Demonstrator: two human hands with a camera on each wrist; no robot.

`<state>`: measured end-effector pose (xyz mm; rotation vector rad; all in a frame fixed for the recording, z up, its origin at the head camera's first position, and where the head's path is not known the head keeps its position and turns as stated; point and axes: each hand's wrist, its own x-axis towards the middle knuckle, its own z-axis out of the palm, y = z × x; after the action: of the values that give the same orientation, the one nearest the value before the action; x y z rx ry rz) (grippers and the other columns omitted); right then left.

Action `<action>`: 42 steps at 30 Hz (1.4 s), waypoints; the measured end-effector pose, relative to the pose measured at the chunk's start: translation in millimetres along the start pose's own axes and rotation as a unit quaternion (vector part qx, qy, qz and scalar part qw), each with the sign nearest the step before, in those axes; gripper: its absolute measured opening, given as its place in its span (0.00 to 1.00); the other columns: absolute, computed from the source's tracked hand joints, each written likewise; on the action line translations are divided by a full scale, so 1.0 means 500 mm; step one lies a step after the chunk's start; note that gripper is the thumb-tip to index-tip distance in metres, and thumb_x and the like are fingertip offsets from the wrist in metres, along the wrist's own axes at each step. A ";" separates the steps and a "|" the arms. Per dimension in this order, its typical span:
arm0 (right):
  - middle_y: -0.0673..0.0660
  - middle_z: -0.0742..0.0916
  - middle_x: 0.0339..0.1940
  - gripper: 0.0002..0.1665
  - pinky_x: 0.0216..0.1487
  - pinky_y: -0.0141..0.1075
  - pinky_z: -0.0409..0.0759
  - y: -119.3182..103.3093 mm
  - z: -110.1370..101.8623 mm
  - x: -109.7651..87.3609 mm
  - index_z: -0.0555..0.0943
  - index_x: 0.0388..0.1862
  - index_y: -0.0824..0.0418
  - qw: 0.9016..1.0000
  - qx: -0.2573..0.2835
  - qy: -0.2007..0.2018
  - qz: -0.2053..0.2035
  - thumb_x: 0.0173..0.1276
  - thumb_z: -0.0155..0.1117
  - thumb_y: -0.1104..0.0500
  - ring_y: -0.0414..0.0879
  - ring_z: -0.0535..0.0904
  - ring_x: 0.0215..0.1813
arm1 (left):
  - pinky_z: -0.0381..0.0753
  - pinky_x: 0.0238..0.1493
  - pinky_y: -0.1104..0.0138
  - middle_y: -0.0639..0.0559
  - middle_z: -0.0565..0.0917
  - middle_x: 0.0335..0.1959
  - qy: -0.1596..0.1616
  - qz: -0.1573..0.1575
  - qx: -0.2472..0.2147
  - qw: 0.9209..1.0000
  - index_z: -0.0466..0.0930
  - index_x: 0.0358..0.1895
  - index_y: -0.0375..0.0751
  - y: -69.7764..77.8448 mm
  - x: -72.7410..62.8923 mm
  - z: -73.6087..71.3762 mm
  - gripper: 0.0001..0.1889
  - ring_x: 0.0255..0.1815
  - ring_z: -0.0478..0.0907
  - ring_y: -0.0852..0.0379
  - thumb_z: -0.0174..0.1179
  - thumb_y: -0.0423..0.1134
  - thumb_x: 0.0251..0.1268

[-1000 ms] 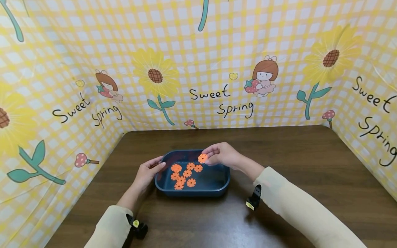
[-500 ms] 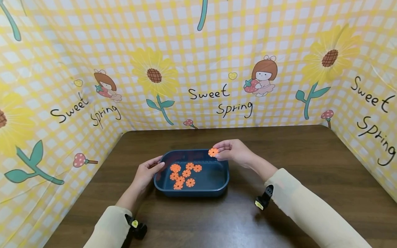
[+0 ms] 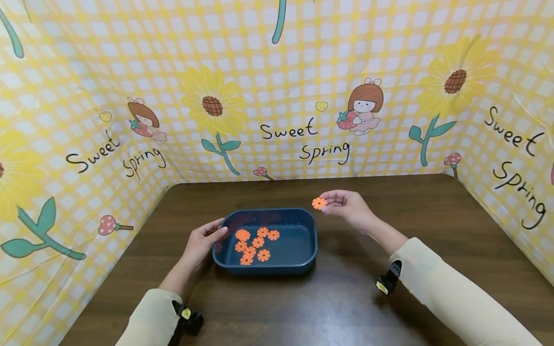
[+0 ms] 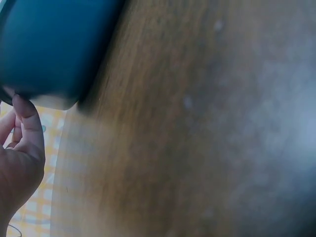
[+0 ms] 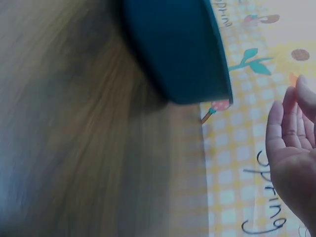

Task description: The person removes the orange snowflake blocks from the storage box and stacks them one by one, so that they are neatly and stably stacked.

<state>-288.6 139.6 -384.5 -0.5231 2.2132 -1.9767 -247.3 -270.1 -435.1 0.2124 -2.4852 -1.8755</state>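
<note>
Orange disc (image 3: 316, 204) is narrowly pinched in the right grip (image 3: 351, 208); left grip (image 3: 202, 244) clasps the blue tray (image 3: 293, 249).

Right fingers (image 3: 334, 194) pinching, left fingers (image 3: 212, 224) gripping, both forearms (image 3: 385, 234) extended forward

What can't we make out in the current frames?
- Head: exact count of orange pieces in the tray; they overlap.
- Right wrist: tray's inside, hidden by its wall.
- Right wrist: full outline of the held orange piece, partly covered by the right hand.
- Left wrist: rest of the left hand, cut off by left edge.
</note>
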 end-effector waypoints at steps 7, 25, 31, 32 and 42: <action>0.57 0.85 0.38 0.22 0.46 0.37 0.82 0.035 -0.051 -0.014 0.80 0.52 0.71 0.998 -0.033 0.047 0.006 0.60 0.72 0.63 0.43 0.82 0.39 | 0.81 0.43 0.68 0.51 0.77 0.44 0.001 -0.002 -0.005 1.000 0.75 0.64 0.39 0.002 0.000 0.001 0.27 0.43 0.75 0.61 0.65 0.46 0.64; 0.59 0.84 0.40 0.21 0.41 0.33 0.80 0.106 -0.129 -0.046 0.80 0.52 0.72 0.991 -0.117 0.056 0.036 0.62 0.71 0.63 0.44 0.79 0.39 | 0.80 0.44 0.68 0.51 0.76 0.43 0.008 0.000 -0.009 1.000 0.75 0.64 0.38 0.000 0.001 0.004 0.28 0.43 0.75 0.61 0.65 0.46 0.64; 0.61 0.84 0.39 0.21 0.35 0.32 0.79 0.119 -0.129 -0.048 0.79 0.51 0.74 0.991 -0.128 0.035 0.036 0.61 0.71 0.64 0.45 0.78 0.37 | 0.80 0.45 0.67 0.52 0.76 0.42 0.001 -0.007 -0.021 1.000 0.74 0.65 0.38 -0.002 0.005 0.003 0.27 0.42 0.75 0.62 0.64 0.44 0.65; 0.61 0.84 0.38 0.21 0.34 0.33 0.79 0.121 -0.128 -0.049 0.80 0.51 0.74 0.990 -0.130 0.033 0.039 0.61 0.71 0.64 0.45 0.78 0.36 | 0.80 0.45 0.67 0.53 0.76 0.42 -0.001 -0.008 -0.021 1.000 0.74 0.65 0.38 -0.002 0.006 0.003 0.27 0.42 0.75 0.62 0.64 0.44 0.65; 0.62 0.83 0.38 0.20 0.32 0.33 0.77 0.131 -0.130 -0.048 0.79 0.50 0.75 0.987 -0.150 0.021 0.058 0.61 0.71 0.66 0.46 0.76 0.36 | 0.78 0.41 0.71 0.55 0.77 0.40 -0.002 -0.014 -0.034 0.999 0.73 0.66 0.37 -0.006 0.009 0.002 0.27 0.42 0.75 0.62 0.64 0.43 0.65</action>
<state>-298.2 214.2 -443.0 -0.3776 2.5206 -1.6225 -251.5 -270.6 -438.7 0.2432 -2.4273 -1.9693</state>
